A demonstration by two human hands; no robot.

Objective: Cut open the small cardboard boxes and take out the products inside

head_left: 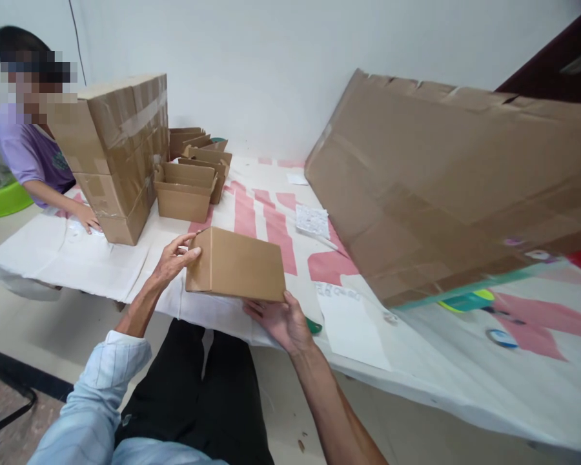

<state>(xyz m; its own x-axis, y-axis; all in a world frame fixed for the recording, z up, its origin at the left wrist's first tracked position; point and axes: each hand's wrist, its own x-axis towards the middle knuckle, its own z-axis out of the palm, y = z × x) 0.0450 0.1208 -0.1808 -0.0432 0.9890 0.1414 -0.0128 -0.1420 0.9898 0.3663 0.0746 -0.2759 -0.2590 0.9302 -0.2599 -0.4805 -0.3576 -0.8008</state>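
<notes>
Head view: left hand [177, 255] pinches the left end of a small brown box [244, 266], thumb on the end face, fingers curled at its top edge. Right hand [281, 321] grips the lower right corner, thumb up the side, fingers tucked below and partly hidden. The box sits between both hands, tilted, at the near edge of the bench [119, 265]; can't tell if its underside touches the cloth. Faces in view look closed.

Step in hand, as judged: handling or turning the closed box. Next move calls for keeping both ends supported and levelling the box before either hand lets go.

Just beside the right hand, a green item [314, 326], mostly hidden; right of that, a white sheet [351, 326]. Past the left hand, open boxes [183, 201] cluster, with a tall taped carton stack [126, 152] left of them. A co-worker's hand [90, 218] rests at the stack's foot. Farther right of the right hand, a large cardboard piece [445, 187] leans over the bench, tape roll [502, 338] near its lower edge.
</notes>
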